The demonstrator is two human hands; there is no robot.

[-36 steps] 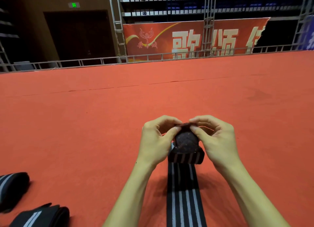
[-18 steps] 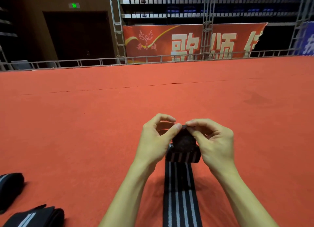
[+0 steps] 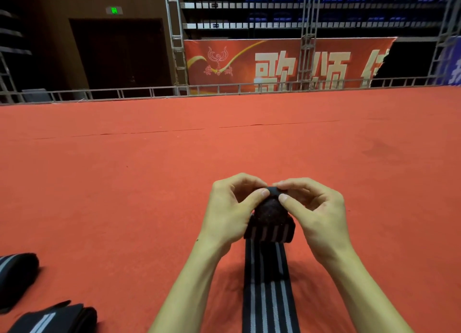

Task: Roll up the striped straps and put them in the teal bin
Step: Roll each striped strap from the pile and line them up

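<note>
Striped strap (image 3: 270, 230) part-rolled on the red carpet (image 3: 124, 183)
Left hand (image 3: 229, 215) and right hand (image 3: 316, 215) pinch its rolled end, tail lying flat on the carpet — soft, light, probably springy; hold the roll by both sides.

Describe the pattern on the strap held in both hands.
Black strap with light grey stripes running along its length, clearest on the flat unrolled part in the head view.

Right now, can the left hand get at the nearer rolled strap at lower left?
Probably yes: only carpet shows between the left hand and that rolled strap, but it pinches the striped strap and must release first.
</note>
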